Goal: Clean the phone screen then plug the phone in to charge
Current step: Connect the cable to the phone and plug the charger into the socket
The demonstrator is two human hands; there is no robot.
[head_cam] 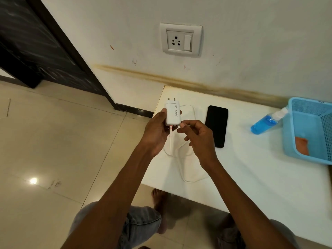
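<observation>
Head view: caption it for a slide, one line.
Left hand holds the charger, right hand at its cable; phone waits.

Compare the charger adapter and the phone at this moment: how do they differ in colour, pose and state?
The charger adapter is white, while the phone is black with a dark screen. The adapter is held up off the table, gripped in the left hand; the phone lies flat on it, untouched. The adapter has its white cable plugged in; no cable is seen reaching the phone. Both are unconnected to the wall socket.
</observation>
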